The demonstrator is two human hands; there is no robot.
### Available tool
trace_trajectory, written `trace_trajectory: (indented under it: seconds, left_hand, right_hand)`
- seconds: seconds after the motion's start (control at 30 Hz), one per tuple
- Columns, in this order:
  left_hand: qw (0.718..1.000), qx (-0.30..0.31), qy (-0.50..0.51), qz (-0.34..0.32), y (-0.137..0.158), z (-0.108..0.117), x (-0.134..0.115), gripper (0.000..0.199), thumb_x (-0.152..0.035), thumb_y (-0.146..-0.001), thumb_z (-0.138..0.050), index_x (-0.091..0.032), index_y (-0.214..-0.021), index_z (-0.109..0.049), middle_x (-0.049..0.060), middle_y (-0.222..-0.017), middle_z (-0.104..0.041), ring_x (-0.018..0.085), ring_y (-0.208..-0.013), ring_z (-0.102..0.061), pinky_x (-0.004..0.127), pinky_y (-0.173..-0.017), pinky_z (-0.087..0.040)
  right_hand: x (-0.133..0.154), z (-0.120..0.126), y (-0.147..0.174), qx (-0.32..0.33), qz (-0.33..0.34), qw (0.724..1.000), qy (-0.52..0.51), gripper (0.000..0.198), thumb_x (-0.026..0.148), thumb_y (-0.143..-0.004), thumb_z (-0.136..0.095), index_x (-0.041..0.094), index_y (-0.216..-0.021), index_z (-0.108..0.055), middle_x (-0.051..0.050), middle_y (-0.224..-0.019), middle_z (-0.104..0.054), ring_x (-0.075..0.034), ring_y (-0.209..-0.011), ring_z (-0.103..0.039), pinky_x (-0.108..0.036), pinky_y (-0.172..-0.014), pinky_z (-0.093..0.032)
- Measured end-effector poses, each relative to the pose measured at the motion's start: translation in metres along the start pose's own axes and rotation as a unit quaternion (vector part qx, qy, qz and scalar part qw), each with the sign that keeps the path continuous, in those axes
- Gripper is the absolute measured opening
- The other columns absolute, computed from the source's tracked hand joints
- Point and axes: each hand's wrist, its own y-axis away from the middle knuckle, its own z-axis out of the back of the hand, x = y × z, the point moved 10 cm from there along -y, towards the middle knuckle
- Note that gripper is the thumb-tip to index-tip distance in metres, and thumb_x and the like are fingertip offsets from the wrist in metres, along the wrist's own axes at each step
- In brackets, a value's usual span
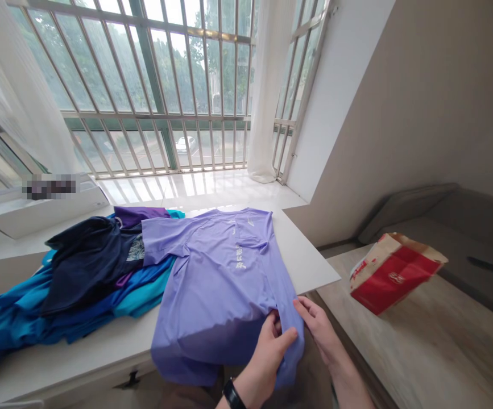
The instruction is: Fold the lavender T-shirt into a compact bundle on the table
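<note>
While left fingers (288, 338) pinch a lavender shirt (216, 289), right fingers (310, 310) apparently too, white ledge (308, 260) beneath, barred window (186, 74) beyond

Ledge (299, 255) right of the shirt (216, 301) is free; piled clothes (90, 261) block left.

The lilac shirt's (212, 289) white lettering (240, 258) is too small to read. Beyond the bench's (310, 267) front edge, the left hand (269, 346) covers part of the cloth, its fingertips tucked out of sight. Forearms (348, 380) and black wristband (232, 394) are cut off below. Toward the bench's left end, blue garments (20, 329) run past the picture's edge, partly hidden under a dark garment (84, 255); pixelation masks something at the white box (45, 210). The red paper bag's (395, 278) contents are hidden.
</note>
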Motion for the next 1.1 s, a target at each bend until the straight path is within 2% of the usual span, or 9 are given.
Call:
trace_trajectory:
  seconds: [0.2, 0.3, 0.4, 0.63, 0.7, 0.87, 0.97, 1.03, 1.1]
  left_hand:
    - [0.995, -0.007, -0.084, 0.046, 0.005, 0.012, 0.009, 0.047, -0.04, -0.065, -0.084, -0.01, -0.1, -0.072, 0.008, -0.09, -0.07, 0.021, -0.084, -0.061, 0.029, -0.077, -0.045]
    - [0.988, -0.071, -0.1, 0.098, 0.007, 0.035, 0.026, 0.055, -0.05, -0.064, -0.083, -0.01, -0.099, -0.068, 0.006, -0.086, -0.067, 0.019, -0.081, -0.059, 0.028, -0.073, -0.043]
    - [0.985, -0.068, -0.111, 0.109, 0.004, 0.044, 0.036, 0.06, -0.057, -0.068, -0.076, -0.01, -0.104, -0.066, 0.007, -0.088, -0.066, 0.022, -0.085, -0.06, 0.031, -0.077, -0.044]
    - [0.968, 0.033, -0.237, 0.068, 0.004, 0.046, 0.031, 0.053, -0.039, -0.086, -0.056, -0.014, -0.132, -0.051, 0.012, -0.121, -0.065, 0.025, -0.107, -0.062, 0.035, -0.093, -0.047]
    - [0.924, 0.055, -0.377, 0.011, 0.016, 0.041, 0.003, 0.051, -0.033, -0.087, -0.055, -0.017, -0.135, -0.05, 0.012, -0.125, -0.063, 0.025, -0.109, -0.061, 0.034, -0.092, -0.048]
    - [0.733, 0.075, -0.646, -0.197, 0.046, 0.009, -0.124, 0.024, -0.026, -0.095, -0.05, -0.025, -0.115, -0.064, 0.004, -0.106, -0.071, 0.021, -0.099, -0.065, 0.031, -0.09, -0.048]
    - [0.624, 0.035, -0.737, -0.257, 0.025, 0.011, -0.194, 0.028, -0.028, -0.099, -0.046, -0.023, -0.121, -0.061, 0.008, -0.118, -0.068, 0.024, -0.113, -0.061, 0.037, -0.099, -0.046]
    - [0.54, -0.002, -0.806, -0.242, -0.006, 0.03, -0.218, 0.035, -0.03, -0.097, -0.049, -0.017, -0.129, -0.058, 0.015, -0.137, -0.057, 0.031, -0.129, -0.051, 0.045, -0.109, -0.039]
    - [0.488, -0.042, -0.848, -0.202, -0.039, 0.057, -0.227, 0.049, -0.04, -0.098, -0.048, -0.012, -0.139, -0.051, 0.021, -0.149, -0.045, 0.037, -0.14, -0.039, 0.052, -0.114, -0.032]
  right_hand:
    - [0.0, 0.013, -0.014, -0.037, 0.033, 0.998, 0.043, 0.042, 0.059, -0.072, -0.076, 0.018, -0.077, -0.068, -0.001, -0.07, -0.065, -0.016, -0.066, -0.057, -0.027, -0.064, -0.046]
    - [0.004, 0.021, -0.022, -0.05, 0.055, 0.994, 0.083, 0.044, 0.061, -0.072, -0.073, 0.018, -0.074, -0.065, 0.001, -0.064, -0.06, -0.015, -0.06, -0.053, -0.027, -0.059, -0.044]
    - [0.012, 0.028, -0.031, -0.055, 0.072, 0.984, 0.153, 0.042, 0.062, -0.075, -0.067, 0.02, -0.074, -0.062, 0.001, -0.063, -0.061, -0.016, -0.059, -0.055, -0.028, -0.057, -0.045]
    - [0.077, 0.03, -0.046, -0.095, 0.128, 0.881, 0.445, 0.023, 0.044, -0.084, -0.055, 0.024, -0.08, -0.064, -0.004, -0.077, -0.072, -0.022, -0.071, -0.067, -0.034, -0.069, -0.049]
    - [0.101, 0.016, -0.059, -0.081, 0.169, 0.856, 0.481, 0.022, 0.041, -0.087, -0.051, 0.024, -0.085, -0.065, -0.006, -0.086, -0.073, -0.023, -0.079, -0.068, -0.035, -0.073, -0.05]
    - [0.137, -0.055, -0.113, 0.046, 0.303, 0.823, 0.478, 0.026, 0.035, -0.09, -0.048, 0.022, -0.102, -0.067, -0.01, -0.11, -0.071, -0.024, -0.106, -0.065, -0.04, -0.098, -0.048]
    - [0.131, -0.083, -0.157, 0.055, 0.291, 0.843, 0.45, 0.036, 0.042, -0.09, -0.051, 0.021, -0.116, -0.066, -0.013, -0.128, -0.065, -0.027, -0.124, -0.057, -0.044, -0.11, -0.041]
    - [0.12, -0.089, -0.183, 0.041, 0.256, 0.868, 0.423, 0.046, 0.053, -0.089, -0.053, 0.022, -0.121, -0.065, -0.012, -0.138, -0.06, -0.029, -0.135, -0.048, -0.047, -0.116, -0.034]
    - [0.108, -0.089, -0.201, 0.032, 0.225, 0.887, 0.402, 0.058, 0.066, -0.09, -0.046, 0.024, -0.125, -0.064, -0.011, -0.14, -0.059, -0.03, -0.138, -0.046, -0.049, -0.116, -0.034]
